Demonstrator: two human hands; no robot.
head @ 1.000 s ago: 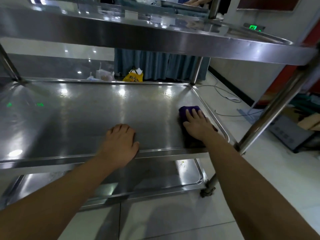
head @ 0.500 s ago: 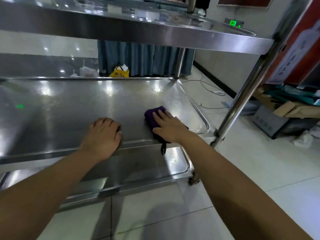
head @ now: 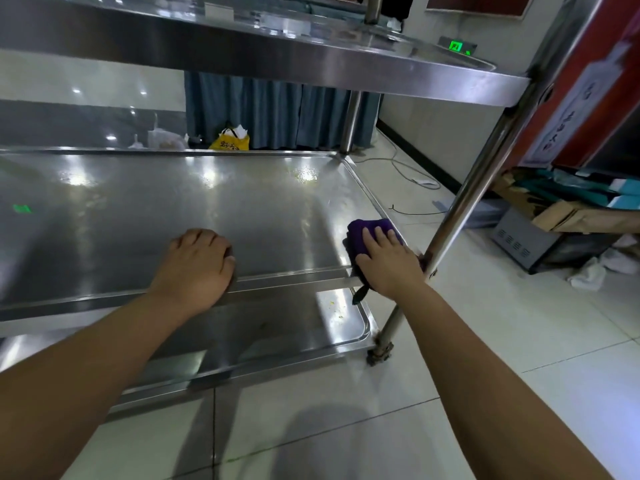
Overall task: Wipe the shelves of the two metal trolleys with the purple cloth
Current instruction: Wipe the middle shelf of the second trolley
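The right grip [head: 388,261], fingers straight and flat, presses the purple cloth [head: 360,233] into the near right corner of the trolley's middle shelf [head: 242,209] while the left grip [head: 199,265] rests empty on its front rim, so firm overlapping strokes toward the spotted far edge would likely serve best.

Views: one, a wide-angle camera worn on the head.
Position: above and behind the left hand [head: 197,265] and the right hand [head: 388,265], on the near side of the trolley.
Facing: forward and down, across the middle shelf [head: 259,209] beyond the hands; the top shelf [head: 277,60] runs above them, and the bottom shelf [head: 277,337] and floor [head: 346,427] lie below.
Nearness: close; both forearms run from the lower corners up to the hands.
Lens effect: the post [head: 467,202] just right of the right hand leans.
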